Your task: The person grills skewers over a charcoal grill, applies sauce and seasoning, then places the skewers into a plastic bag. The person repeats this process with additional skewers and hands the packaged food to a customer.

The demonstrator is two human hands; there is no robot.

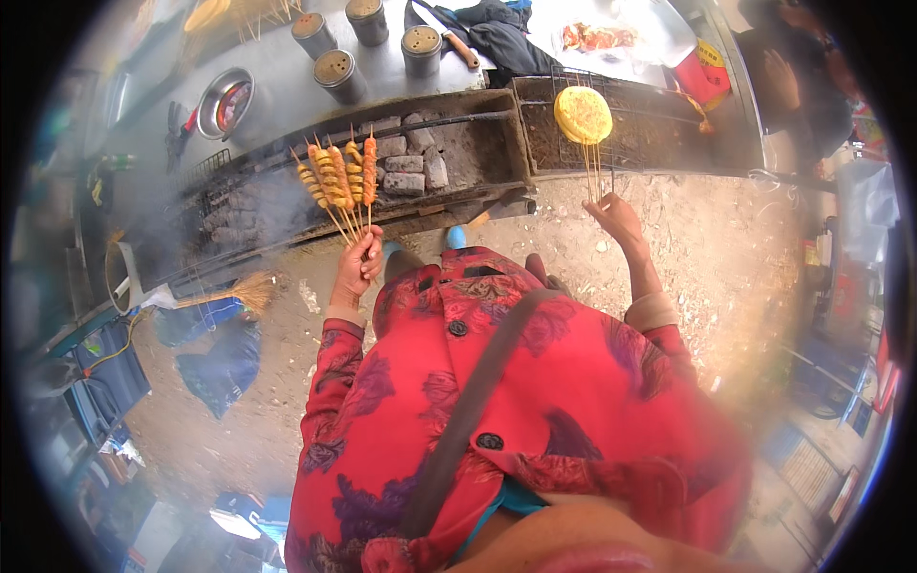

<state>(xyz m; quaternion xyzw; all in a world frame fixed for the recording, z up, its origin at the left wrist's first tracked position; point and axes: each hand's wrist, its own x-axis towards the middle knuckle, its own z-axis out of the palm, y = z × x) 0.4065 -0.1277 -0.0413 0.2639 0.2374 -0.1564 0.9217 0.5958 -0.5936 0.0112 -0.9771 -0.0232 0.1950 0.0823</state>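
My left hand [360, 263] grips the lower ends of several wooden skewers. Spiral-cut pieces and orange-red sausage-like food [342, 172] are threaded on them, held over the charcoal grill [501, 193]. Pale grey charcoal blocks [405, 183] lie in the trough beneath and beside the food. In my right hand [617, 215] are thin sticks that carry a round yellow flatbread [582, 114]. This bread is above the right-hand trough [659, 154], in front of a wire grill rack [566, 77]. Smoke drifts over the grill's left part.
Several metal shaker cans [339, 75] stand on the steel counter [276, 61], near a steel bowl [226, 104] and a wooden-handled knife [461, 49]. A plastic tray [645, 29] holds reddish food. A straw broom [251, 290] lies at left. Another person [788, 79] is at upper right.
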